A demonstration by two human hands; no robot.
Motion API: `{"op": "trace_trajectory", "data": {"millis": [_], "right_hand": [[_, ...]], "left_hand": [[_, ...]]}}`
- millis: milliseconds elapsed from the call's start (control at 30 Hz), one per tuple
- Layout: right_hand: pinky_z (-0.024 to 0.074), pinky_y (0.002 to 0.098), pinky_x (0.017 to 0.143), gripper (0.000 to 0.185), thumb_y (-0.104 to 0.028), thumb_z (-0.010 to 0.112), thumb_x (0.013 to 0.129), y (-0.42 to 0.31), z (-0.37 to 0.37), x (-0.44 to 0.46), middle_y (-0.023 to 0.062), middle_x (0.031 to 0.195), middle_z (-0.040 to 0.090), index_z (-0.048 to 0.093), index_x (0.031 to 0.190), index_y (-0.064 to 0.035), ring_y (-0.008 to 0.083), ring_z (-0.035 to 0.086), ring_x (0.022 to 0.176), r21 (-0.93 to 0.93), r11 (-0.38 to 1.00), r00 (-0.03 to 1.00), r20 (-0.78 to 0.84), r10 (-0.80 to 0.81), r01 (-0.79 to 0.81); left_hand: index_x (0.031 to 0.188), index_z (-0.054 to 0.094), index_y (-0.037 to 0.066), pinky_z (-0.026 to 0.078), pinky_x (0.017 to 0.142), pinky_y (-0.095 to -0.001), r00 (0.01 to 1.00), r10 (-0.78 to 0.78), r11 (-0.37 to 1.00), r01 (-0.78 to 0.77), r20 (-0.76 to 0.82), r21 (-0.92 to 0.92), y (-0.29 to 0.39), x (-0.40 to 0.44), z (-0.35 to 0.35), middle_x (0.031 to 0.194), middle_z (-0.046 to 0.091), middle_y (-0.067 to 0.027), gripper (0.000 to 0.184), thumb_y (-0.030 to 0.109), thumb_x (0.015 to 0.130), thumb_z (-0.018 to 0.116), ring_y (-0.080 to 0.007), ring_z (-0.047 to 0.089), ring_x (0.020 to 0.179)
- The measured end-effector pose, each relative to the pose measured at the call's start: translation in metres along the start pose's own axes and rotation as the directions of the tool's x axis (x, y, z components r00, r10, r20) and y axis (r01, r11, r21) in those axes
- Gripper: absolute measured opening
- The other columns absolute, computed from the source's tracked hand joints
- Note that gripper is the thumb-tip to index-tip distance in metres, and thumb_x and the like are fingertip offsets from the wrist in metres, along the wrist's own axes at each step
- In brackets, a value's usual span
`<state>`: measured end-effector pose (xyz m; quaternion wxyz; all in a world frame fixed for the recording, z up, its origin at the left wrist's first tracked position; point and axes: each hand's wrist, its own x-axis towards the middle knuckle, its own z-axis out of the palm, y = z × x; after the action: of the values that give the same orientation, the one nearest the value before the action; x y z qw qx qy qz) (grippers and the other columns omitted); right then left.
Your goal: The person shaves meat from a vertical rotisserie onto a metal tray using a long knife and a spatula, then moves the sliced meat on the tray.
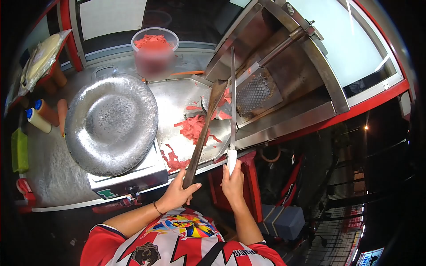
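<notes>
White-handled knife [233, 111], clasped in my right hand [233, 179], points away near red meat strips [192, 128] on the metal tray [171, 106]; my left hand [177, 193] grips a brown paddle [203, 133]. Both seem poised; moving next calls for keeping them apart.

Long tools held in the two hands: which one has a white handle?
The slender, straight metal tool in the right hand; the broader, dark brown tool in the left hand is brown down to the fingers.
</notes>
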<state>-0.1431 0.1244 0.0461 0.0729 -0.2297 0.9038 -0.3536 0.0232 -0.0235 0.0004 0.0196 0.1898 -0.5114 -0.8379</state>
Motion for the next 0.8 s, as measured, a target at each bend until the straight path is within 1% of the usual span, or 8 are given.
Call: {"op": "trace_trajectory", "data": {"millis": [67, 167, 200, 333, 433, 567, 633, 800], "right_hand": [[0.0493, 0.0594, 0.074, 0.027, -0.014, 0.059, 0.103, 0.001, 0.0, 0.0, 0.0334, 0.092, 0.067, 0.048, 0.122, 0.0016, 0.0561, 0.065, 0.089, 0.003, 1.0, 1.0, 0.001, -0.006, 0.006], [0.0492, 0.0597, 0.074, 0.027, -0.014, 0.059, 0.103, 0.003, -0.001, -0.003, 0.0336, 0.093, 0.067, 0.048, 0.122, 0.0014, 0.0562, 0.065, 0.089, 0.009, 1.0, 1.0, -0.003, -0.014, 0.014], [0.0492, 0.0599, 0.074, 0.028, -0.014, 0.059, 0.103, 0.002, -0.001, -0.003, 0.0338, 0.093, 0.067, 0.048, 0.123, 0.0013, 0.0562, 0.065, 0.089, 0.011, 1.0, 1.0, -0.002, -0.013, 0.013], [0.049, 0.0602, 0.074, 0.028, -0.014, 0.059, 0.103, 0.008, 0.003, -0.004, 0.0344, 0.094, 0.067, 0.047, 0.124, 0.0011, 0.0565, 0.065, 0.09, -0.002, 1.0, 1.0, -0.011, -0.022, 0.022], [0.0488, 0.0604, 0.074, 0.028, -0.013, 0.059, 0.103, 0.008, 0.004, -0.005, 0.0346, 0.094, 0.067, 0.047, 0.123, 0.001, 0.0569, 0.065, 0.09, -0.008, 1.0, 0.999, -0.017, -0.027, 0.027], [0.0489, 0.0602, 0.075, 0.027, -0.014, 0.059, 0.103, 0.002, 0.008, -0.002, 0.0348, 0.094, 0.067, 0.047, 0.121, 0.0013, 0.0574, 0.065, 0.091, 0.017, 1.0, 1.0, 0.006, 0.004, -0.004], [0.0489, 0.06, 0.075, 0.026, -0.014, 0.059, 0.103, 0.0, 0.012, 0.002, 0.035, 0.094, 0.067, 0.046, 0.121, 0.0015, 0.0578, 0.065, 0.092, 0.042, 0.999, 0.999, 0.024, 0.024, -0.025], [0.0513, 0.0545, 0.065, 0.028, -0.016, 0.06, 0.104, -0.004, 0.028, 0.027, 0.0279, 0.084, 0.069, 0.046, 0.121, 0.0018, 0.047, 0.07, 0.075, 0.098, 0.995, 0.999, 0.035, 0.006, -0.01]], "left_hand": [[0.122, 0.043, 0.006, 0.046, 0.043, -0.0298, 0.999, 0.026, 0.995, -0.03, -0.04, -0.091, -0.003, 0.001, -0.001, 0.069, 0.06, -0.0038, 0.039, 0.016, 0.101, 0.074, -0.0112, 0.058, 0.049], [0.12, 0.043, 0.007, 0.045, 0.041, -0.028, 0.991, 0.052, 0.999, -0.052, -0.122, 0.005, 0.0, 0.001, -0.004, 0.07, 0.061, -0.0049, 0.038, 0.012, 0.099, 0.075, -0.0094, 0.057, 0.048], [0.12, 0.045, 0.006, 0.049, 0.05, -0.0336, 0.984, -0.032, 0.999, 0.038, -0.175, 0.031, 0.009, -0.003, -0.005, 0.073, 0.063, -0.009, 0.035, 0.013, 0.1, 0.073, -0.0153, 0.062, 0.056], [0.13, 0.047, 0.005, 0.049, 0.072, -0.046, 0.948, 0.159, 0.944, -0.066, -0.274, 0.322, -0.004, 0.0, -0.006, 0.079, 0.062, -0.0153, 0.037, 0.019, 0.103, 0.065, -0.0323, 0.067, 0.077], [0.134, 0.045, 0.005, 0.049, 0.07, -0.0459, 0.91, 0.34, 0.873, -0.212, -0.237, 0.439, 0.0, 0.001, 0.005, 0.078, 0.062, -0.0152, 0.039, 0.021, 0.104, 0.064, -0.0327, 0.066, 0.073], [0.139, 0.032, 0.002, 0.047, 0.064, -0.0463, 0.979, 0.149, 0.893, -0.074, -0.136, 0.444, 0.004, 0.001, 0.01, 0.071, 0.059, -0.0156, 0.05, 0.02, 0.103, 0.062, -0.0327, 0.062, 0.065], [0.136, 0.031, -0.003, 0.046, 0.06, -0.0476, 0.978, 0.174, 0.89, -0.107, -0.112, 0.443, 0.005, 0.003, 0.014, 0.067, 0.057, -0.0158, 0.052, 0.019, 0.102, 0.063, -0.0344, 0.061, 0.061], [0.133, 0.032, -0.007, 0.048, 0.062, -0.0522, 0.982, 0.18, 0.869, -0.132, -0.057, 0.477, 0.008, 0.01, 0.026, 0.066, 0.058, -0.0224, 0.053, 0.018, 0.099, 0.064, -0.043, 0.064, 0.064]]}}
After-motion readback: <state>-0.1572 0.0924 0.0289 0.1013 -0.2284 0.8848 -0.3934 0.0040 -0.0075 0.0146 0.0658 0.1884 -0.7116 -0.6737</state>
